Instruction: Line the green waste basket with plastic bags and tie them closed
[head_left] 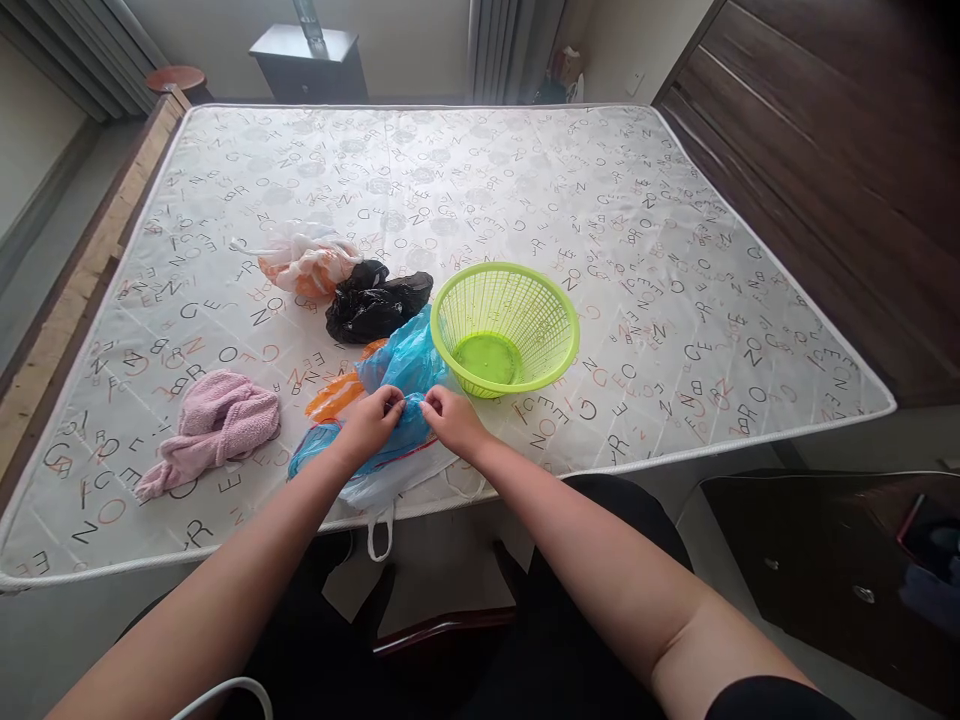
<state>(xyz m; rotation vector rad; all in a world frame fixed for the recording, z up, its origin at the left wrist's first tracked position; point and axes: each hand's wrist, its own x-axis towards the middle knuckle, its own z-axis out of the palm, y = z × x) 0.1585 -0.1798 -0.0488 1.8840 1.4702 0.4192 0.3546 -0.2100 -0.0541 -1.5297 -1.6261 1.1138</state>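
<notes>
A blue plastic bag [409, 362] lies crumpled near the front edge of the mattress, and both hands pinch it. My left hand [375, 420] has its fingers closed on the bag, and my right hand [452, 420] grips it just to the right. Under and beside it are an orange bag [334, 398] and a whitish bag [375, 488], whose handle hangs over the edge. An empty green basket [487, 358] stands upright behind my right hand. Behind the blue bag sit a black bag [379, 303] and a white and orange bag [307, 262].
A pink cloth [217, 425] lies bunched at the left on the patterned mattress [637, 260]. A small bedside table [304, 50] stands beyond the far edge. A dark wooden headboard [825, 150] rises at the right, with a dark cabinet [810, 560] below.
</notes>
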